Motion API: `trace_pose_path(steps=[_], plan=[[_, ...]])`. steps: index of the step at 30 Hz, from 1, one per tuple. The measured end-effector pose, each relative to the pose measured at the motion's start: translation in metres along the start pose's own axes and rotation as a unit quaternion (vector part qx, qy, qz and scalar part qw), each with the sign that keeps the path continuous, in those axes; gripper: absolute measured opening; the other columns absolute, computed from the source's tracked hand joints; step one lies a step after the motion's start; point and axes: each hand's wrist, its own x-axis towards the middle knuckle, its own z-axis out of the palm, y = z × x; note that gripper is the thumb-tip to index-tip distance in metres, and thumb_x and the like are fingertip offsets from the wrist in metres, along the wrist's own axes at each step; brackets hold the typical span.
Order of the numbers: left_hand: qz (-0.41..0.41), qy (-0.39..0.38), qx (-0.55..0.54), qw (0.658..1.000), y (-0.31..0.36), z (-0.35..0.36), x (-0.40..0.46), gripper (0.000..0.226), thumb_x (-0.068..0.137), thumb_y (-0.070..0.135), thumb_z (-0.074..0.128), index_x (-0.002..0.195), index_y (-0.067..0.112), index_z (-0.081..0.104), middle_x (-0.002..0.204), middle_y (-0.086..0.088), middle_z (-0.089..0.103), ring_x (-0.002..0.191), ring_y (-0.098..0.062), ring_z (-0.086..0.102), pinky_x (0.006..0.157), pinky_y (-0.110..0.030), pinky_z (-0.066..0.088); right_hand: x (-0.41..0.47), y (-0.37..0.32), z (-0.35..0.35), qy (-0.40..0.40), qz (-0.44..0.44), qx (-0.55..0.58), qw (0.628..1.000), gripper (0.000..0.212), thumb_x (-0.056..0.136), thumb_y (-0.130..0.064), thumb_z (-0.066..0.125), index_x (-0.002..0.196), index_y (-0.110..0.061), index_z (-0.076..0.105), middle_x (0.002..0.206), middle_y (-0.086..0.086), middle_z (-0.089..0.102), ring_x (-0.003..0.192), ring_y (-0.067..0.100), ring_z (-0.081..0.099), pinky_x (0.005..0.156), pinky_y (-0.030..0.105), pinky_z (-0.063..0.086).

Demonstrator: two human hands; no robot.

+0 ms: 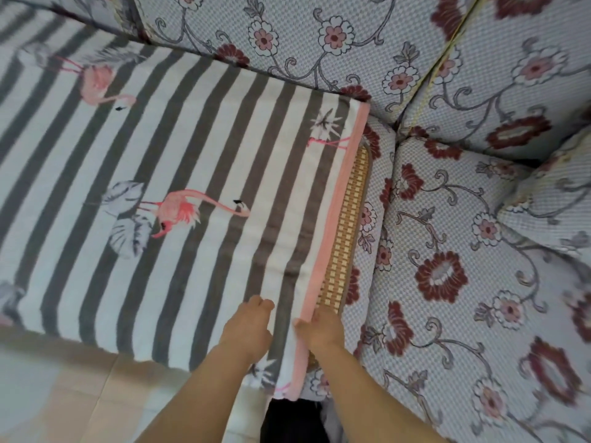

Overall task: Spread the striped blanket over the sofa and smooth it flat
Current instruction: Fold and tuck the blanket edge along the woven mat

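The striped blanket (179,174), grey and white with pink flamingos and a pink border, lies spread across the sofa seat (447,282) on the left half of the view. Its front edge hangs over the seat front. My left hand (248,327) rests on the blanket near the front right corner, fingers curled down onto a grey stripe. My right hand (323,329) pinches the pink border close to that corner. The blanket looks mostly flat, with slight wrinkles near my hands.
A woven bamboo mat (348,225) shows in a strip beside the pink border. Floral back cushions (319,43) line the far side, and a corner seat section extends right. Pale tiled floor (64,394) lies at the lower left.
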Motion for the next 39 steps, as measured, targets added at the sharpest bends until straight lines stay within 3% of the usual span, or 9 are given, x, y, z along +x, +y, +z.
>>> trace_pose_path(steps=[2, 8, 17, 21, 24, 28, 32, 36, 39], plan=[[0.012, 0.011, -0.006, 1.000, -0.008, 0.007, -0.011, 0.048, 0.086, 0.007, 0.049, 0.133, 0.014, 0.042, 0.130, -0.007, 0.044, 0.119, -0.025, 0.046, 0.096, -0.037, 0.044, -0.006, 0.008, 0.006, 0.027, -0.014, 0.012, 0.999, 0.042, 0.086, -0.019, 0.059, 0.127, -0.012, 0.055, 0.127, 0.009, 0.061, 0.115, 0.028, 0.058, 0.097, 0.031, 0.046], [0.044, 0.060, -0.006, 0.997, -0.040, 0.011, -0.049, 0.044, 0.085, 0.007, 0.047, 0.128, 0.012, 0.048, 0.124, -0.010, 0.048, 0.115, -0.030, 0.048, 0.093, -0.042, 0.046, -0.022, 0.026, 0.003, 0.062, 0.033, -0.127, 0.989, 0.036, 0.091, -0.015, 0.051, 0.125, -0.002, 0.049, 0.127, 0.019, 0.056, 0.113, 0.033, 0.057, 0.089, 0.034, 0.047], [0.081, 0.138, 0.003, 0.987, -0.069, -0.053, -0.137, 0.044, 0.088, 0.006, 0.046, 0.132, 0.013, 0.048, 0.130, -0.009, 0.052, 0.118, -0.028, 0.049, 0.095, -0.038, 0.045, -0.110, -0.037, -0.001, 0.121, -0.109, -0.123, 0.979, 0.040, 0.090, -0.029, 0.058, 0.120, -0.005, 0.048, 0.115, 0.015, 0.061, 0.104, 0.035, 0.060, 0.089, 0.046, 0.051], [0.083, 0.176, 0.006, 0.981, -0.073, -0.101, -0.195, 0.042, 0.090, 0.010, 0.046, 0.131, 0.017, 0.050, 0.131, -0.007, 0.055, 0.117, -0.027, 0.053, 0.096, -0.040, 0.047, -0.168, -0.078, -0.014, 0.121, -0.178, -0.106, 0.971, 0.028, 0.090, -0.028, 0.058, 0.110, -0.010, 0.052, 0.107, 0.010, 0.061, 0.097, 0.031, 0.060, 0.085, 0.042, 0.051], [0.080, 0.190, -0.002, 0.979, -0.077, -0.119, -0.226, 0.040, 0.091, 0.013, 0.047, 0.131, 0.018, 0.052, 0.132, -0.002, 0.056, 0.118, -0.022, 0.055, 0.097, -0.035, 0.046, -0.199, -0.093, -0.023, 0.115, -0.201, -0.143, 0.962, 0.010, 0.089, -0.022, 0.058, 0.092, -0.013, 0.055, 0.100, 0.007, 0.062, 0.093, 0.029, 0.059, 0.080, 0.038, 0.052], [0.075, 0.191, -0.008, 0.979, -0.083, -0.123, -0.228, 0.039, 0.091, 0.012, 0.046, 0.130, 0.018, 0.053, 0.130, -0.001, 0.058, 0.116, -0.021, 0.056, 0.096, -0.035, 0.046, -0.191, -0.080, -0.021, 0.102, -0.160, -0.179, 0.965, 0.003, 0.085, -0.009, 0.054, 0.085, -0.011, 0.056, 0.095, 0.011, 0.064, 0.089, 0.030, 0.062, 0.075, 0.037, 0.054], [0.081, 0.176, -0.012, 0.981, -0.084, -0.102, -0.189, 0.037, 0.090, 0.011, 0.047, 0.126, 0.017, 0.056, 0.128, -0.002, 0.059, 0.114, -0.023, 0.057, 0.095, -0.036, 0.048, -0.148, -0.039, -0.001, 0.074, -0.055, -0.117, 0.989, 0.013, 0.085, -0.009, 0.057, 0.098, -0.005, 0.057, 0.101, 0.015, 0.063, 0.090, 0.031, 0.060, 0.068, 0.030, 0.046], [0.091, 0.127, -0.004, 0.988, -0.077, -0.070, -0.147, 0.035, 0.090, 0.008, 0.047, 0.123, 0.013, 0.058, 0.125, -0.006, 0.060, 0.114, -0.026, 0.057, 0.094, -0.038, 0.047, -0.108, 0.016, 0.034, 0.060, 0.067, -0.021, 0.996, 0.050, 0.082, -0.008, 0.061, 0.129, -0.001, 0.044, 0.122, 0.018, 0.058, 0.112, 0.034, 0.057, 0.083, 0.030, 0.047], [0.094, 0.085, -0.008, 0.992, -0.070, -0.046, -0.121, 0.039, 0.091, 0.010, 0.047, 0.129, 0.016, 0.054, 0.133, -0.004, 0.056, 0.119, -0.024, 0.054, 0.098, -0.037, 0.045, -0.079, 0.049, 0.063, 0.033, 0.113, 0.073, 0.990, 0.059, 0.075, -0.003, 0.066, 0.130, 0.000, 0.045, 0.126, 0.018, 0.059, 0.114, 0.033, 0.058, 0.091, 0.032, 0.050]])
